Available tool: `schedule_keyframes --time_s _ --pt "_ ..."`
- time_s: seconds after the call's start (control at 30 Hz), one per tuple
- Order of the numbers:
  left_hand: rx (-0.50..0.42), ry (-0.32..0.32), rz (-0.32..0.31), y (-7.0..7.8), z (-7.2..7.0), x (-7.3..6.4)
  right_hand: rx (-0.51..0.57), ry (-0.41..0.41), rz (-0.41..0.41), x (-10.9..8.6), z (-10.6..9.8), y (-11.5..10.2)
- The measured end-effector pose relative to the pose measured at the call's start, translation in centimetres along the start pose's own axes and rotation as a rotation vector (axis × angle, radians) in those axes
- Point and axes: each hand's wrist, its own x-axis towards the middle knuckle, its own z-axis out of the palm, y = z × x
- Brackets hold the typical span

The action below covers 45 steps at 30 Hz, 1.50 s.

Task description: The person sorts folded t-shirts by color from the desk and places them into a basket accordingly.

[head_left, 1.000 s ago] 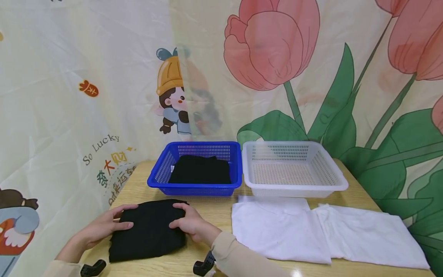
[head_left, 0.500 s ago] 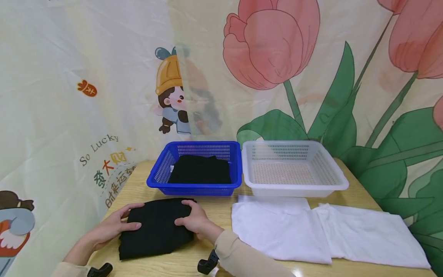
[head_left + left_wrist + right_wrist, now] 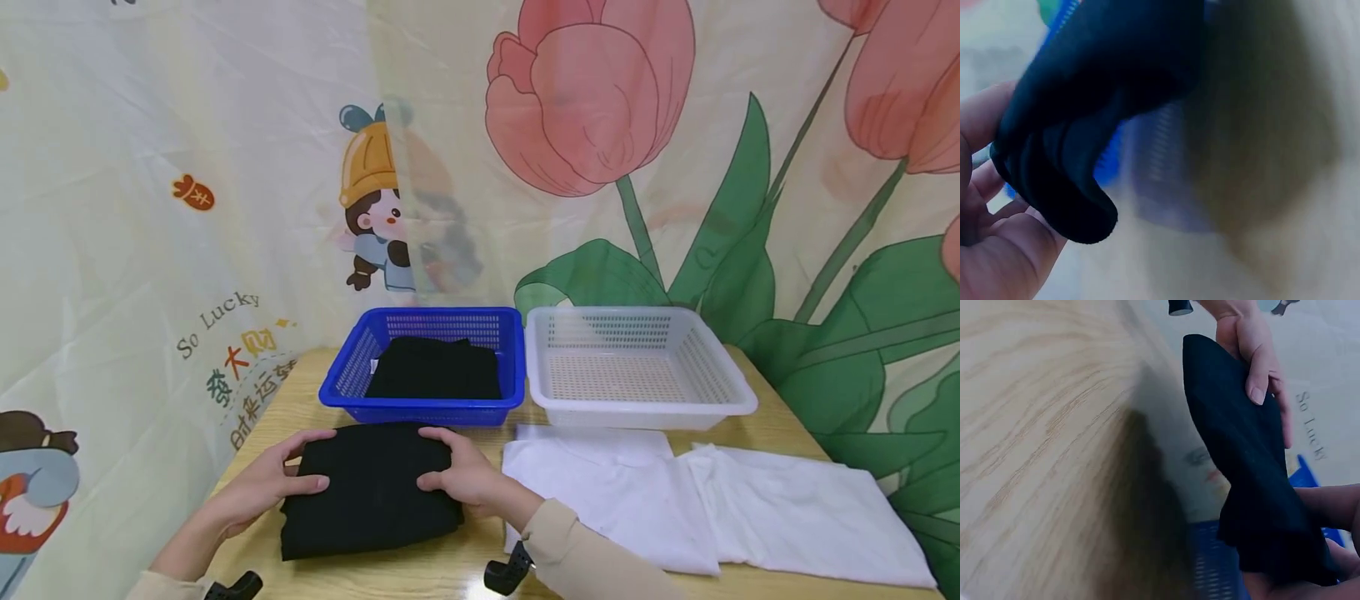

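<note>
1. at far left, a pale printed backdrop (image 3: pixel 277 167) carries the words "so lucky"; it runs on behind everything, with big pink tulips toward the right.
2. the left hand (image 3: pixel 258 485) grips the near left side of a folded black garment, thumb on top.
3. the folded black garment (image 3: pixel 375 492) is held between both hands, raised off the wooden table (image 3: pixel 420 577), just in front of the blue basket; the wrist views show its lower edge drooping.
4. the blue basket (image 3: pixel 427 404) holds another piece of black clothing (image 3: pixel 435 368), lying flat.
5. the right hand (image 3: pixel 472 475) grips the bundle's right side, thumb on top and a finger at the far edge.
6. a white basket (image 3: pixel 648 407) stands just beside the blue one.
7. in front of it lie two folded white garments (image 3: pixel 600 500), edges meeting, spread toward the table's right end.
</note>
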Motion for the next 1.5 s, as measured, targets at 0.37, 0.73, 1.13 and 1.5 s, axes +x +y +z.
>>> schedule_keyframes --time_s 0.37,0.73,1.13,1.5 --pt "0.02 0.01 0.05 6.0 1.2 -2.2 0.132 -0.133 -0.037 -3.5 -3.2 -3.3" --pt "0.089 0.045 0.16 10.3 1.6 -0.2 0.101 -0.11 -0.106 -3.4 -6.6 -6.3" --pt "0.041 0.117 0.156 12.7 2.2 6.7 0.062 -0.029 -0.073 0.5 -10.3 -8.0" --pt "0.007 0.149 0.168 13.7 1.2 12.3 -0.102 0.104 -0.1 4.5 -11.7 -8.1"
